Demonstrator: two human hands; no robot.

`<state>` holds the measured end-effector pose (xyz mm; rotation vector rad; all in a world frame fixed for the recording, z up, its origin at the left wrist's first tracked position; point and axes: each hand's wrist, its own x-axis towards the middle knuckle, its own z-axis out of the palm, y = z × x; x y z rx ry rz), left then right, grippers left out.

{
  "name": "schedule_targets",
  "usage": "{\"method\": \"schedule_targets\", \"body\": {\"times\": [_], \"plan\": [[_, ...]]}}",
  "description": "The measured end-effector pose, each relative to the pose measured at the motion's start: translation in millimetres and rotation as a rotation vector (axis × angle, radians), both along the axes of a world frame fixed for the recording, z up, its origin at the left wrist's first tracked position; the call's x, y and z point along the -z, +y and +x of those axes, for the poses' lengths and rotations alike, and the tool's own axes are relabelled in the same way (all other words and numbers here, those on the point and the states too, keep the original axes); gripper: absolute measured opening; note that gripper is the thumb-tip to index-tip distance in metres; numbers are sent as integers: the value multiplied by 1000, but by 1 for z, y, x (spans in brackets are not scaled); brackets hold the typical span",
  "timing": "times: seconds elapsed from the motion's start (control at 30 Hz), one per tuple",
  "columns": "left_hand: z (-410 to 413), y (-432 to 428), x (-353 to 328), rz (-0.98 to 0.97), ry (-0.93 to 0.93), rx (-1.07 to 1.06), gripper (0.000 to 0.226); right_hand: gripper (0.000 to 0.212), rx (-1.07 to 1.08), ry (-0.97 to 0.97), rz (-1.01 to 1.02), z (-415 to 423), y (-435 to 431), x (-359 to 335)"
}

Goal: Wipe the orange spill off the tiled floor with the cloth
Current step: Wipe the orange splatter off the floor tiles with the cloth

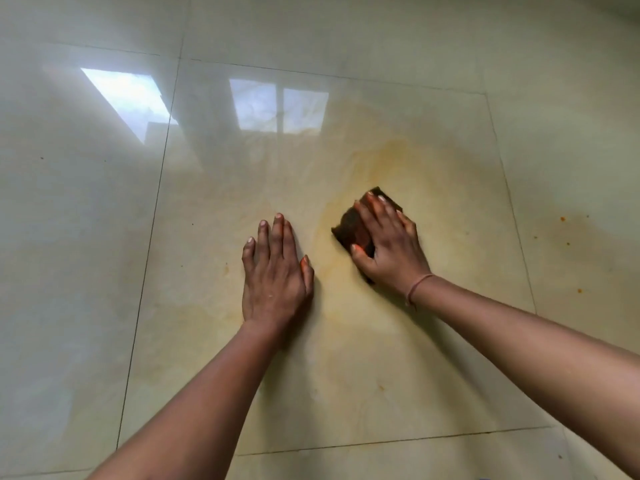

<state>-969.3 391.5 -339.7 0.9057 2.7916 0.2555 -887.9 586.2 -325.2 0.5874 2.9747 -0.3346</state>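
Observation:
A thin orange smear [391, 161] spreads over the middle of a large glossy cream floor tile [311, 393]. My right hand [391, 244] lies on a small dark folded cloth [351, 226], fingers spread across its top and thumb at its near edge, pressing it to the floor inside the smear. Most of the cloth is hidden under the hand. My left hand [273, 271] rests flat on the tile to the left of the cloth, fingers straight, holding nothing. Orange stains show on fingertips of both hands.
More orange specks and a faint stain [568, 237] lie on the neighbouring tile to the right. Dark grout lines [152, 220] border the tile. Window reflections [277, 105] shine on the floor farther away.

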Motion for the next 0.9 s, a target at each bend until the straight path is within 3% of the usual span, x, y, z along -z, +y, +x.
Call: {"method": "schedule_targets", "body": {"times": [0.2, 0.3, 0.37, 0.5, 0.67, 0.8, 0.9], "plan": [[0, 0, 2, 5, 22, -17, 68, 71, 360, 31, -27, -81, -9, -3], [0, 0, -1, 6, 17, -17, 64, 75, 2, 41, -21, -31, -48, 6], [1, -1, 2, 25, 4, -19, 61, 74, -101, 59, -1, -15, -30, 4], [0, -3, 6, 44, -3, -20, 60, 66, 448, 48, -1, -37, 26, -1], [-2, -1, 3, 36, -2, -13, 62, 71, 427, 49, 33, 68, 22, 6], [-1, -2, 3, 8, -3, 5, 69, 68, 703, 32, -15, 48, 59, 0], [-1, -2, -1, -32, -36, 18, 76, 70, 462, 49, 1, 89, 26, 4]]}}
